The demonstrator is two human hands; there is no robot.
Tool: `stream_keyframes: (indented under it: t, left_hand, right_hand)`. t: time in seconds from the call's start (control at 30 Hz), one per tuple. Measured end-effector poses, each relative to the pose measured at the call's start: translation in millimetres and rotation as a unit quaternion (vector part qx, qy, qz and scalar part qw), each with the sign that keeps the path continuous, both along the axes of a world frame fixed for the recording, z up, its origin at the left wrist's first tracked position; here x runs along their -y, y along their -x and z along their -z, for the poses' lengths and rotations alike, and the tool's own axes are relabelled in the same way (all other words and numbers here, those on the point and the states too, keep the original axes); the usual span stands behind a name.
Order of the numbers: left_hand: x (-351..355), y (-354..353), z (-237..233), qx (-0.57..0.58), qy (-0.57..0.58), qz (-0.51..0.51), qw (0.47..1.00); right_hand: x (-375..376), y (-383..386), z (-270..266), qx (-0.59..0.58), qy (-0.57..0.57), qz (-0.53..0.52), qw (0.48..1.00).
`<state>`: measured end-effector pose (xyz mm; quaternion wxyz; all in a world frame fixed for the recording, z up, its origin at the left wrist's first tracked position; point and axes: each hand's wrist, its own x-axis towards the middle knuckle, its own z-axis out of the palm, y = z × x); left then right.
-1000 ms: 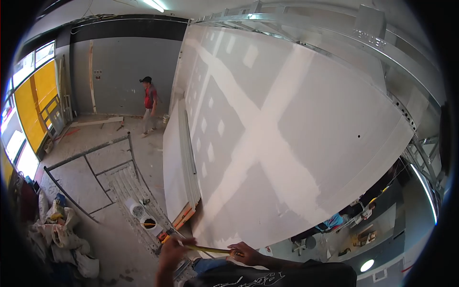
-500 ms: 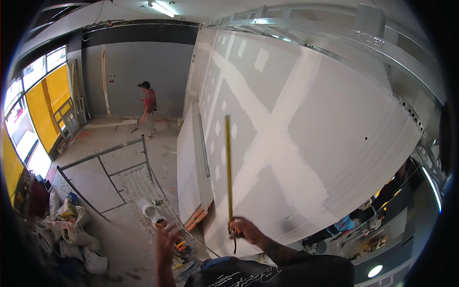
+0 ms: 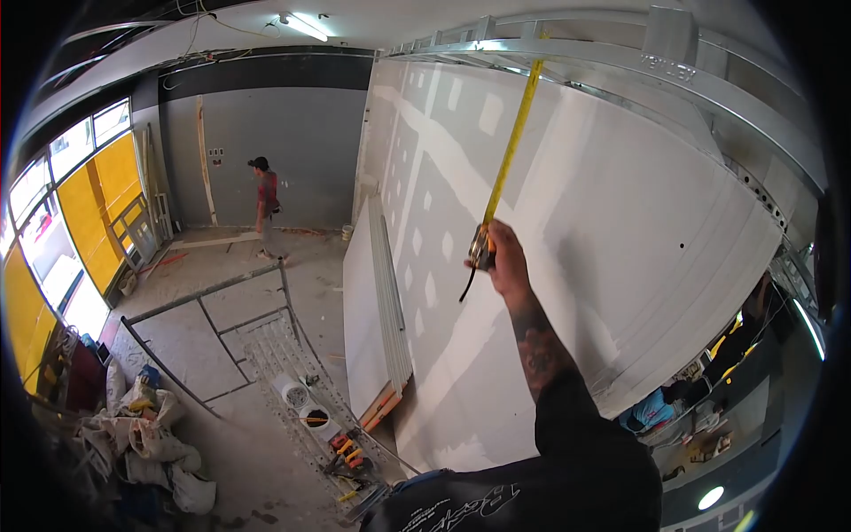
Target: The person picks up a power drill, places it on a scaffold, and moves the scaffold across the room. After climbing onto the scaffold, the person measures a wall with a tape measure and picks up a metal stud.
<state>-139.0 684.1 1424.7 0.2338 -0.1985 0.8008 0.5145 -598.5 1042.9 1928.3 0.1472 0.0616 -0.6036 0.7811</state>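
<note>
My right hand (image 3: 509, 259) is raised in front of the plasterboard wall (image 3: 638, 222), fingers wrapped round a tape measure (image 3: 480, 248). From its case a long yellow blade (image 3: 513, 151) runs upward. In the picture the blade's tip overlaps the metal stud frame (image 3: 585, 55) along the top of the wall; whether it touches cannot be made out. A dark wrist strap dangles below the case. My left hand is out of the frame.
Below left stands a scaffold with a perforated platform (image 3: 275, 355), holding buckets (image 3: 291, 390) and hand tools (image 3: 347, 452). Boards (image 3: 368, 293) lean against the wall. Sacks (image 3: 151, 443) are piled at lower left. A person (image 3: 267, 197) is by the grey back wall; another (image 3: 651, 410) is at lower right.
My right hand has risen with the tape measure, its blade now up at the metal frame. My left hand, visible low before, has left the view. The person at the back has turned.
</note>
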Motion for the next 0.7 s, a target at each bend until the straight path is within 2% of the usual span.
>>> stream_keyframes:
  t: [0.2, 0.4, 0.63, 0.7]
  left_hand:
    - [13.9, -23.4, 17.4, 0.020, 0.013, -0.020, 0.999]
    - [22.4, -43.9, 34.6, 0.029, 0.031, -0.016, 0.999]
    - [28.6, -67.9, 53.1, 0.002, 0.104, 0.062, 0.993]
    - [15.8, -51.6, -1.3, 0.054, 0.051, -0.005, 0.997]
  right_hand:
    - [-16.4, 50.8, -41.0, -0.001, -0.035, 0.047, 0.998]
    - [-30.4, 80.3, -57.2, -0.013, -0.053, 0.068, 0.996]
    - [-33.9, 95.7, -58.7, -0.016, -0.059, 0.082, 0.995]
    - [-33.7, 96.9, -58.2, -0.019, -0.059, 0.079, 0.995]
